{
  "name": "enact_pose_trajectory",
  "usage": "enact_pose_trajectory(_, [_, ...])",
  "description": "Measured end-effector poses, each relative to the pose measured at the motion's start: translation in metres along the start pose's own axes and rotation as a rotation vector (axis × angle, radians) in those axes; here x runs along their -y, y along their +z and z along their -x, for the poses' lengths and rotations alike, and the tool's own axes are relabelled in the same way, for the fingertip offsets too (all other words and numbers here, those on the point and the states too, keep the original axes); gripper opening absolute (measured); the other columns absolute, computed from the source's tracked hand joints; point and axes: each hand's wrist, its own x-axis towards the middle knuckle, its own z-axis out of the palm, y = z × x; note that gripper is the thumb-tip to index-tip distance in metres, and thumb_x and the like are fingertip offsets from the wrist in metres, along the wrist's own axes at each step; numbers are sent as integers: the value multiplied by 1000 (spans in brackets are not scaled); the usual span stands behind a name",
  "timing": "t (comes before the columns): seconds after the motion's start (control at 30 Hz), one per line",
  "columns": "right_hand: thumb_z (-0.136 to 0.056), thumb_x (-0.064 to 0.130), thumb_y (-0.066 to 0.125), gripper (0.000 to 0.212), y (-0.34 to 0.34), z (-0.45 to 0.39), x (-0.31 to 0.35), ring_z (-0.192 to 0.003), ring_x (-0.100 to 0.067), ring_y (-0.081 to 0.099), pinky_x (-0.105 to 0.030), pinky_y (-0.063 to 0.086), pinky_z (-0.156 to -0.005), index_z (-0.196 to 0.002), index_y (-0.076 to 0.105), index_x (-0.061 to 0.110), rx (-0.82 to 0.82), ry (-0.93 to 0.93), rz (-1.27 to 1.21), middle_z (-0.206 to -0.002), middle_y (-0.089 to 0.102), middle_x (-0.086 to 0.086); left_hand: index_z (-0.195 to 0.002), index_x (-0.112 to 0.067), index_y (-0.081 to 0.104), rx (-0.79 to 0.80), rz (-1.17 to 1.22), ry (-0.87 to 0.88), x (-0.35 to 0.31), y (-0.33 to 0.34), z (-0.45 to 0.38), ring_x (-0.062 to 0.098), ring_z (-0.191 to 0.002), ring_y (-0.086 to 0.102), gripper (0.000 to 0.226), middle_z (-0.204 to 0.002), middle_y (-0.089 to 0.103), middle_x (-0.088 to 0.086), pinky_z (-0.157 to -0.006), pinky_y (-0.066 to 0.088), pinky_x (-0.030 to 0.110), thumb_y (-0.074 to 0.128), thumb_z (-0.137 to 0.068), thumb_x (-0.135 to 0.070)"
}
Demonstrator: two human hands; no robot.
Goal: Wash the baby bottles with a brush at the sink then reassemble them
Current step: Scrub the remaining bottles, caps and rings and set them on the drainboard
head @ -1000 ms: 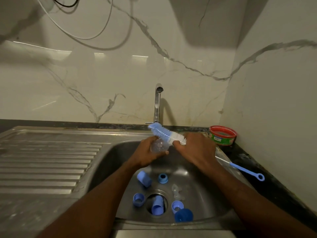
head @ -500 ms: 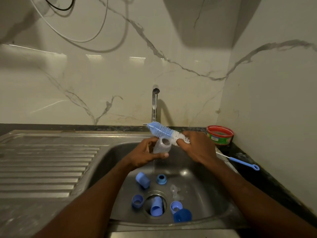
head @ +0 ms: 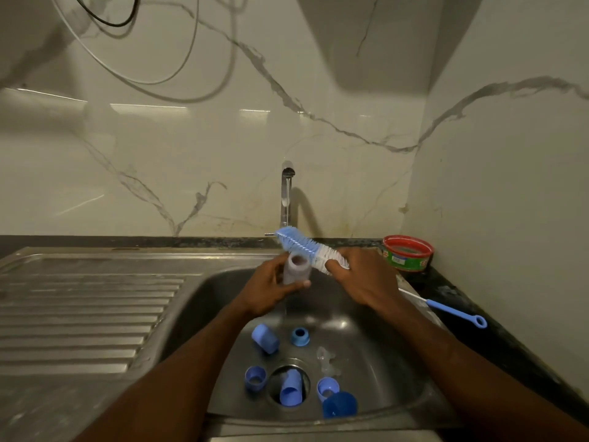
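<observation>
My left hand [head: 267,288] grips a clear baby bottle [head: 298,268] upright over the steel sink [head: 204,298], its open mouth facing up. My right hand [head: 360,275] holds a blue and white bottle brush [head: 302,245] by the base of its bristles. The brush head lies just above and behind the bottle mouth, outside it. Its blue handle [head: 455,312] sticks out to the right past my wrist. Water runs from the tap [head: 287,193] behind the bottle. On the sink floor lie blue caps [head: 265,338], collar rings [head: 299,336] and a clear teat [head: 326,358].
A blue piece [head: 290,390] lies in the drain hole, with a darker blue cap [head: 339,405] near the front rim. A red-rimmed green tub [head: 408,253] stands on the dark counter at the right corner. The ribbed draining board [head: 83,314] stretches to the left.
My left hand has turned the bottle from lying sideways to standing upright. The brush has stayed above it, and the view has shifted slightly down.
</observation>
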Motion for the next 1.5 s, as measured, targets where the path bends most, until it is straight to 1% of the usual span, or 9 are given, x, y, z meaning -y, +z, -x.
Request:
enact_pose_trajectory(0.13, [-96,58,51,47,1,1,1,-96,-19,65,-37,54,-84,-125,67,25,-9,25,28,-114,72,-1,-126,-38,54,-159,-111,27,8,-5,-2,-11,-110,59,47,-119,62,-24,-93,50,16,78,-85,-36])
enact_pose_trajectory(0.33, [-100,50,50,43,7,3,10,-88,-15,56,-30,44,-75,-129,63,21,-11,26,31,-117,69,-3,-134,-35,53,137,-195,117,2,18,2,-8,-114,58,52,-127,62,-18,-92,49,12,76,-88,-42])
enact_pose_trajectory(0.53, [-101,49,51,43,0,6,0,-100,-21,65,-35,51,-84,-130,64,20,-18,43,93,-117,70,-5,-112,-37,58,-134,29,-65,5,8,-2,8,-103,67,17,-107,66,-15,-79,54,19,62,-96,-43])
enact_pose_trajectory(0.67, [-101,47,52,34,6,12,9,-97,-18,65,-33,50,-80,-127,60,26,-50,-51,125,-114,69,-1,-122,-29,57,-119,81,-229,10,3,0,16,-107,65,36,-118,65,-1,-81,59,33,60,-94,-51])
enact_pose_trajectory(0.87, [-101,42,52,17,15,8,23,-84,-20,63,-44,56,-76,-113,43,35,-57,-242,246,-103,64,2,-126,-29,58,23,-70,-67,-1,12,-3,1,-104,66,44,-112,67,-14,-84,53,15,58,-92,-57])
enact_pose_trajectory(1.0, [-99,41,59,24,13,4,15,-82,-19,65,-35,52,-65,-117,44,37,-121,-279,379,-102,65,4,-136,-24,52,-35,-44,-156,14,6,-4,9,-107,64,62,-126,63,-3,-86,57,25,60,-89,-64])
enact_pose_trajectory(1.13, [-101,41,57,23,7,2,1,-99,-15,64,-30,50,-78,-123,56,36,-47,-208,322,-115,67,5,-142,-20,46,-128,15,-283,17,-2,-1,23,-113,62,61,-128,56,0,-66,57,24,65,-92,-50])
enact_pose_trajectory(1.33, [-97,45,61,38,9,9,19,-113,-20,61,-37,51,-91,-132,52,35,38,-312,306,-129,62,2,-133,-25,54,69,-283,-140,14,14,1,9,-110,61,71,-129,63,1,-97,52,31,62,-81,-72])
enact_pose_trajectory(1.5, [-98,46,57,27,9,4,21,-99,-17,63,-37,53,-85,-123,55,35,-24,-232,306,-115,67,3,-131,-21,56,-191,-493,-232,11,7,-5,15,-107,62,70,-122,66,2,-96,51,35,62,-84,-72])
